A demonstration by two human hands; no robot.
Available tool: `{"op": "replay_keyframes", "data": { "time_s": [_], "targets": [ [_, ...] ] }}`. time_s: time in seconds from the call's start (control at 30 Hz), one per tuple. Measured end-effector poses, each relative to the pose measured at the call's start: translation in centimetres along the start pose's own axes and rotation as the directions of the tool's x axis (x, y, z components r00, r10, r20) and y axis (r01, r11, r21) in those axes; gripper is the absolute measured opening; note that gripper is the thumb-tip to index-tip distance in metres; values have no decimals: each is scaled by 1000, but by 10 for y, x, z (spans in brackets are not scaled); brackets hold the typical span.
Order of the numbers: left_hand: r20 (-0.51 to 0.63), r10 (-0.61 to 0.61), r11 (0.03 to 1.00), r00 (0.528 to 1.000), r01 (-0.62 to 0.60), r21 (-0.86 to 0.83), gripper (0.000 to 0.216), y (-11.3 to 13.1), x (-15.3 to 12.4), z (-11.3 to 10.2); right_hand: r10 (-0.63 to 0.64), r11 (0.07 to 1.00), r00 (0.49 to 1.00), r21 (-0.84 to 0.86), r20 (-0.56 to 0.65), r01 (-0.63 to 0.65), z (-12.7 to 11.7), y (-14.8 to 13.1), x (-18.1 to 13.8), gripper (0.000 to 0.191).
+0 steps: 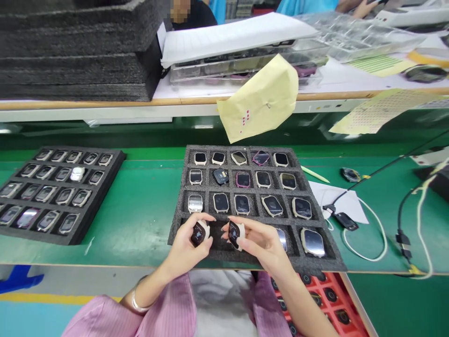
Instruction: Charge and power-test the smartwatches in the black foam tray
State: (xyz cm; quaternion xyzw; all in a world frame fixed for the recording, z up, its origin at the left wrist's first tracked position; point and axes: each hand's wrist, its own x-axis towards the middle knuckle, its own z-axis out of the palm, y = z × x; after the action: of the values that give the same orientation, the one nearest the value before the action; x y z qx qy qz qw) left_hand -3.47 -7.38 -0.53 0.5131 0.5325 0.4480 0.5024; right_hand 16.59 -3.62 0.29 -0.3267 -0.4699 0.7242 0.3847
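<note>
My left hand is closed round a small watch body with a dark screen and pale case. My right hand pinches a second watch body of the same kind. Both hands hover over the near row of a black foam tray on the green belt. The tray's compartments hold several watch bodies, screens up; one lies face down in the second row. The near-left compartments under my hands look empty.
A second foam tray full of watch bodies lies at the left. Cables and a charging clip lie on white paper at the right. A yellow paper hangs from the shelf above. A red crate sits below the belt edge.
</note>
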Motion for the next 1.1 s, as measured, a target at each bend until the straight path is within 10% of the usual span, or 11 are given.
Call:
{"op": "replay_keyframes", "data": {
  "time_s": [0.73, 1.1],
  "targets": [
    [-83, 41, 994, 996, -49, -93, 34, -1, -4, 1, -36, 999, 998, 26, -47, 37, 6, -4, -3, 35],
    [188, -69, 899, 980, 143, -415, 58, 10, -6, -1, 81, 991, 996, 103, 30, -84, -2, 0, 4, 46]
  ]
}}
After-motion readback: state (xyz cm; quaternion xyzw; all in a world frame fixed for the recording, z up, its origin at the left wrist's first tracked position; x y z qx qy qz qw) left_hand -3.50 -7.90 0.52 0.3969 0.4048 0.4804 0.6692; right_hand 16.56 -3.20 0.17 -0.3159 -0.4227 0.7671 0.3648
